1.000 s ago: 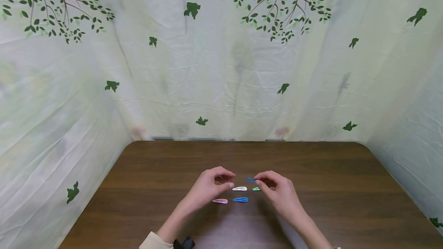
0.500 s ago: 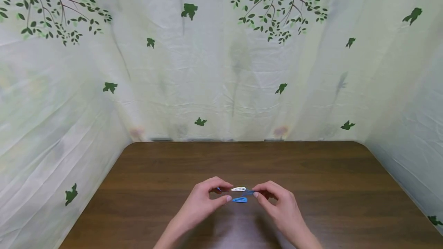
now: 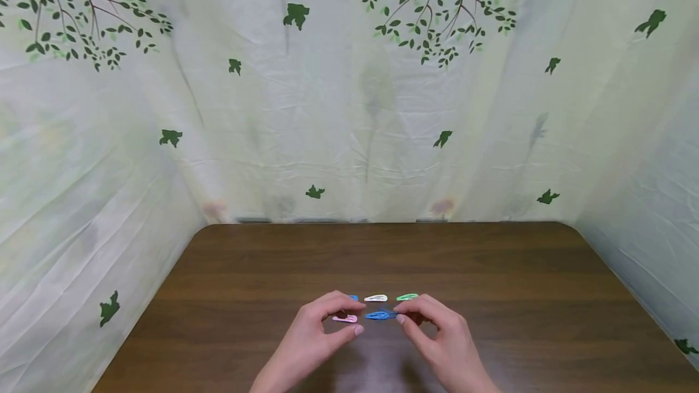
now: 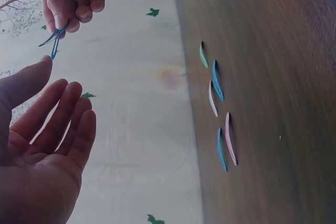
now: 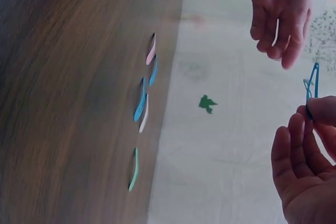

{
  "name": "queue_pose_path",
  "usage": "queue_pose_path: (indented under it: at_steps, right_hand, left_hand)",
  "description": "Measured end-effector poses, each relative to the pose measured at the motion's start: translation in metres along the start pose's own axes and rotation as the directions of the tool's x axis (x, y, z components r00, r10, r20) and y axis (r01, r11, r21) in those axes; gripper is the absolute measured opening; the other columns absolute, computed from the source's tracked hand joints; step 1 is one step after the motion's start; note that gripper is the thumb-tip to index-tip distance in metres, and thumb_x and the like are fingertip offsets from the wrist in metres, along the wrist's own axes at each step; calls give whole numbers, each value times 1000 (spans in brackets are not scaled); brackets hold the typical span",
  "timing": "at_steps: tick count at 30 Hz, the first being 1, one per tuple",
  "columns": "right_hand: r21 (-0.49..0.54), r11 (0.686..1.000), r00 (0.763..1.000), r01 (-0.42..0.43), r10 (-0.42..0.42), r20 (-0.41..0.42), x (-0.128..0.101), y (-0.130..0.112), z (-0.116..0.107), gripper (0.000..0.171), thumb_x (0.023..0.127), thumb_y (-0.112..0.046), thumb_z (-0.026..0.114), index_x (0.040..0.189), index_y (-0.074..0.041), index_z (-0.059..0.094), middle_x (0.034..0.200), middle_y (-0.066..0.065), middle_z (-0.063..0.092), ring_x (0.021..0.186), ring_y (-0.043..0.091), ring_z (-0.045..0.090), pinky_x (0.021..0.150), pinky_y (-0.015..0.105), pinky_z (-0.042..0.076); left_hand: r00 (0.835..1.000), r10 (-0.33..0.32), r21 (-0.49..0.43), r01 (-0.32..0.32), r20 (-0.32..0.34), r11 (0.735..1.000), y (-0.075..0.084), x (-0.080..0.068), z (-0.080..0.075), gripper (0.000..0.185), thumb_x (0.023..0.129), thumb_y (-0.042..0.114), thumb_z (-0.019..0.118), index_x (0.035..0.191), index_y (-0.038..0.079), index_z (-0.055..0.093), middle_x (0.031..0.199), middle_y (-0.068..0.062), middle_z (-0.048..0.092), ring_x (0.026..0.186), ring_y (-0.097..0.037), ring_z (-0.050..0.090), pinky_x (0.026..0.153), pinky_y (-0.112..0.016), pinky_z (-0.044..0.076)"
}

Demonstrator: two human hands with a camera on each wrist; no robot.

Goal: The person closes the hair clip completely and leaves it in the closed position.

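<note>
Nearest the person, the right hand (image 3: 445, 344) pinches a dark blue hair clip (image 5: 312, 85) between thumb and forefinger, its other fingers curled loosely under. The clip is sprung open, and its long axis runs from the fingertips toward the left hand (image 3: 311, 338), free end pointing that way; it is held above the wooden table (image 3: 491, 272), not touching it. The left hand is held just across from it, palm turned inward, fingers (image 4: 68, 114) relaxed and slightly bent, thumb forward, holding nothing; its fingertips are near the clip's free end but apart from it.

Beyond the hands five more clips lie flat on the table, all with long axes running left to right. In the nearer row lie a pink clip (image 3: 345, 319) and a blue clip (image 3: 377, 316). In the farther row lie a small blue clip (image 3: 352, 298), partly hidden by the left hand, a white clip (image 3: 375, 298) and a green clip (image 3: 407, 297).

Farthest back hangs a pale cloth backdrop (image 3: 349, 108) printed with green leaves and branches. No writing can be read.
</note>
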State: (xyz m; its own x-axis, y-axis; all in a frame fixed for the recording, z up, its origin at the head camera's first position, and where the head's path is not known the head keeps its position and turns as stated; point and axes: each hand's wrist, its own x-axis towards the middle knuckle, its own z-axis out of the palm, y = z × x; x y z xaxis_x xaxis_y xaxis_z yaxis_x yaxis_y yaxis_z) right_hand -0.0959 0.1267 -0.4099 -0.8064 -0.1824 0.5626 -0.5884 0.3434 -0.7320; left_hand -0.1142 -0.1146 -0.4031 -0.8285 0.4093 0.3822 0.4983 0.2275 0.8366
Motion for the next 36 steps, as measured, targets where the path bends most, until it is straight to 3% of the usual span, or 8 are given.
queue_pose_path:
  at_steps: [8, 16, 28, 36]
  right_hand:
    - [-2, 998, 998, 63, -63, -10, 0, -5, 6, 27, 88, -4, 73, 103, -25, 69, 93, -5, 67, 78, 6, 61, 68, 20, 50]
    - [7, 987, 987, 160, -160, -18, 0, -3, 10, 26, 83, 4, 75, 100, -15, 69, 90, 1, 67, 75, 8, 62, 68, 17, 49]
    - [-23, 969, 969, 245, -245, -19, 2, -6, 13, 33, 78, 10, 76, 99, -14, 69, 89, -3, 65, 75, 8, 60, 70, 17, 49]
    - [-46, 963, 963, 266, -268, -36, 9, -26, 9, 34, 74, 14, 76, 95, -12, 69, 86, -3, 64, 72, 8, 59, 68, 16, 48]
  left_hand:
    - [997, 72, 8, -71, -17, 997, 3, -3, 2, 28, 86, 17, 77, 113, 23, 70, 103, 5, 66, 94, -13, 64, 85, -32, 53]
    - [994, 111, 25, -111, -22, 994, 7, -4, 4, 28, 86, 19, 78, 114, 22, 70, 105, 8, 66, 94, -13, 63, 84, -34, 53]
    - [974, 223, 99, -219, -32, 971, 5, -3, 8, 23, 84, 19, 80, 105, 21, 71, 100, 8, 66, 93, -10, 62, 81, -29, 53]
    - [963, 265, 105, -258, -56, 960, 5, -2, 9, 21, 85, 14, 78, 105, 20, 72, 95, 6, 68, 94, -10, 62, 94, -29, 47]
